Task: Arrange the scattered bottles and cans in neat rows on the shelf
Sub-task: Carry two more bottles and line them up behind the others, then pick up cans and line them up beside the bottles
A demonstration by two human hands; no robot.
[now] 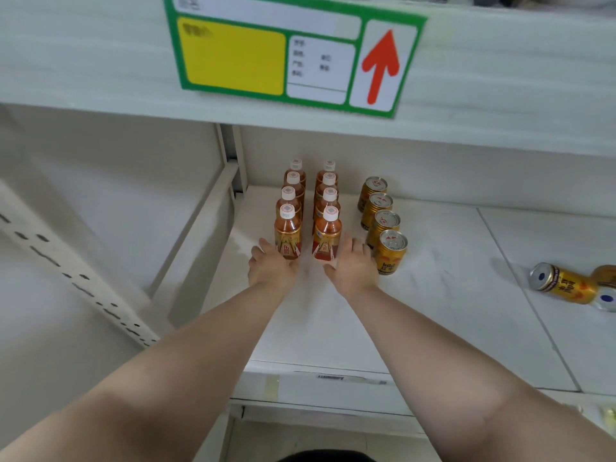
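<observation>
Two rows of amber tea bottles with white caps stand upright on the white shelf (333, 328). The front left bottle (287, 233) has my left hand (271, 268) against its base. The front right bottle (327, 235) has my right hand (353, 266) against its base. Both hands have their fingers spread beside the bottles and grip nothing. To the right stands a row of several gold cans, the nearest gold can (390, 251) just beside my right hand. A gold can on its side (563, 283) lies at the far right, touching other cans cut off by the frame edge.
An upper shelf edge carries a green-bordered price tag (286, 55) with a red arrow. A perforated metal upright (76, 275) slants at the left. Bare shelf surface lies between the can row and the toppled cans.
</observation>
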